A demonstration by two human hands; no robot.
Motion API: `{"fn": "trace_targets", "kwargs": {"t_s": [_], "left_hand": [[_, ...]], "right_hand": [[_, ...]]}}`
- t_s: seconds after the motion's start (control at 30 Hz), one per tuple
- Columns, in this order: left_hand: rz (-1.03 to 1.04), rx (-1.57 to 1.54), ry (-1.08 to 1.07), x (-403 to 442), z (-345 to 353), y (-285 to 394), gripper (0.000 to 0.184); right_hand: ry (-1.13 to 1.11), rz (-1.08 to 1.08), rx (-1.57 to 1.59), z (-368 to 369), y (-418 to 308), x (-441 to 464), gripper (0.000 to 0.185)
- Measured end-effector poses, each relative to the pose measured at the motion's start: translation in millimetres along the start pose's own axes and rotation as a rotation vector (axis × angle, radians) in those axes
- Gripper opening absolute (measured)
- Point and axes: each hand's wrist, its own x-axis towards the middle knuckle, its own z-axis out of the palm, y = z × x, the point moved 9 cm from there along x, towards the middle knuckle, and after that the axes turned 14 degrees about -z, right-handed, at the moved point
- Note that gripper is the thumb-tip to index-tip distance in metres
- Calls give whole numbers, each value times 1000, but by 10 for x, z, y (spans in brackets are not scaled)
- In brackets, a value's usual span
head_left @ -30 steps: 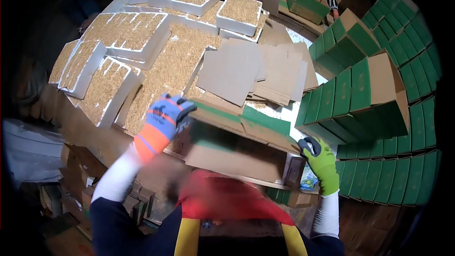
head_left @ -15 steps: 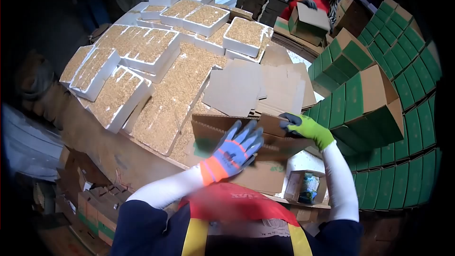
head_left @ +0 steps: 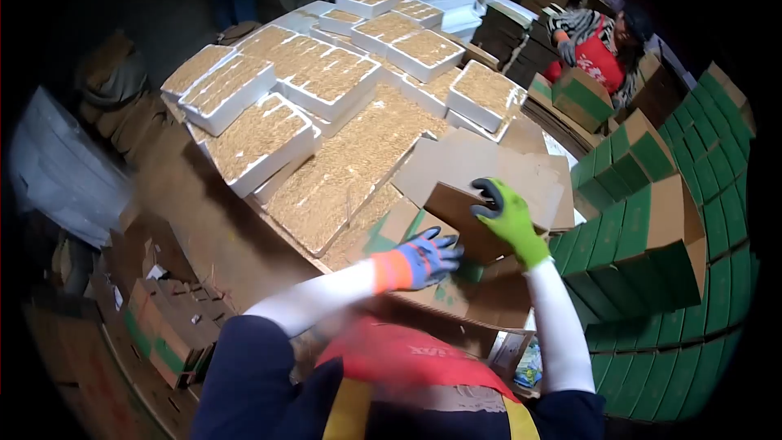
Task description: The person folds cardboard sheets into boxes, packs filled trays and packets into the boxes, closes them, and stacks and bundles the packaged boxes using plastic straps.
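Observation:
A brown and green cardboard box (head_left: 497, 289) lies opened out at the near edge of the table, its flaps spread. My left hand (head_left: 422, 259), in a blue and orange glove, is over the box's left side with its fingers apart. My right hand (head_left: 507, 216), in a green glove with dark fingertips, is above the raised back flap, fingers spread and curved. Flat grey-brown cardboard sheets (head_left: 464, 159) lie just behind the box. A small blue and green packet (head_left: 529, 365) sits in a little carton by my right forearm.
White trays of tan grains (head_left: 252, 134) cover the table's left and back. Green cartons (head_left: 607, 257) stand in rows on the right. At the back right, a co-worker in a red apron (head_left: 599, 57) is beside a green box (head_left: 582, 98). Folded cartons (head_left: 167, 326) lie low on the left.
The folded cardboard has opened out into a box shape. My right hand has come off its edge and spread; my left hand has shifted beside it. The view has swung left.

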Motion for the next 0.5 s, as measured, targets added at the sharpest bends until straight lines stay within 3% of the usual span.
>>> {"fn": "trace_targets", "kwargs": {"t_s": [0.03,0.1,0.13,0.2,0.23,0.27,0.33,0.43,0.5], "left_hand": [[-28,229,-173,32,-8,49,35],[-71,27,34,119,-223,-7,36],[-112,-116,160,86,-353,-87,36],[-204,-94,160,84,-276,-168,36],[-221,-122,172,101,-197,-180,36],[-223,-150,186,116,-159,-173,36],[-376,-508,-19,163,-324,-342,46],[-338,-383,-15,142,-368,-287,48],[-287,-164,83,191,-492,-217,51]], "right_hand": [[164,-127,9,-303,-251,-54,46],[277,73,-184,-965,-437,-481,55],[130,153,-350,-1061,-293,-847,60],[-236,-82,-102,-653,-616,-1467,84],[-541,-71,-298,-261,-1035,-1402,98],[-696,111,-90,31,-1208,-1235,91],[-618,112,98,322,-670,-1244,75],[-574,569,572,554,-103,-1187,52],[-114,-3,254,-69,-222,-605,45]]}}
